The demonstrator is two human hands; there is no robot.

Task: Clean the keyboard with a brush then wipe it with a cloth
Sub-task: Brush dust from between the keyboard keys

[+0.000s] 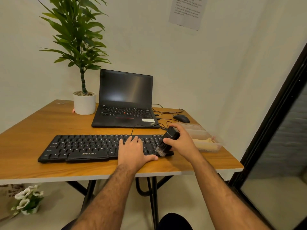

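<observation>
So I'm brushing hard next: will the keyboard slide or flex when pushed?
The keyboard looks rigid plastic, so probably no flex. It seems light and might slide on the smooth table; the left hand lying flat on it should steady it.

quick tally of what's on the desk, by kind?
Keyboard: 1
Laptop: 1
Mouse: 1
Potted plant: 1
Brush, in right hand: 1
Plastic tray: 1
Total: 6

Office nook: laptop [124, 100], wooden desk [49, 130]
</observation>
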